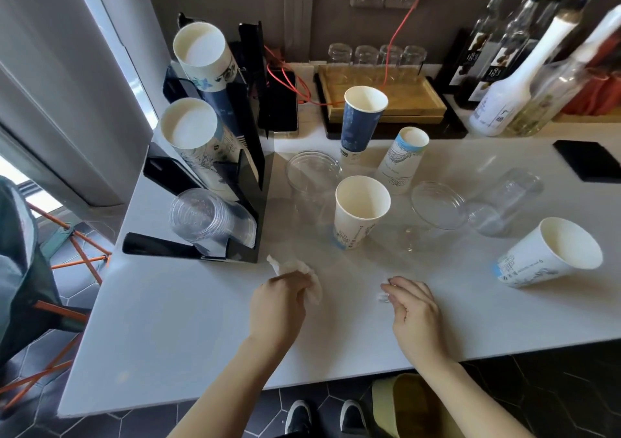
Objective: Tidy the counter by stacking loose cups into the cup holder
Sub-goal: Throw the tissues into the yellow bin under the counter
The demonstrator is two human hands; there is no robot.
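Where dark hexagon floor tiles (554,380) show, white counter (188,330) ends.

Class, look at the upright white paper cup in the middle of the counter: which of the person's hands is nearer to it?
Roughly equal, perhaps the left. The left hand, holding a tissue, sits below-left of the white paper cup; the right hand sits below-right.

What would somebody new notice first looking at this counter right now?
Probably the loose cups scattered across the white counter: an upright white paper cup in the middle, a dark blue cup behind it, and another paper cup on its side at the right. Next, the black cup holder on the left, with stacks poking out. Nearest the camera, the left hand grips a crumpled white tissue.
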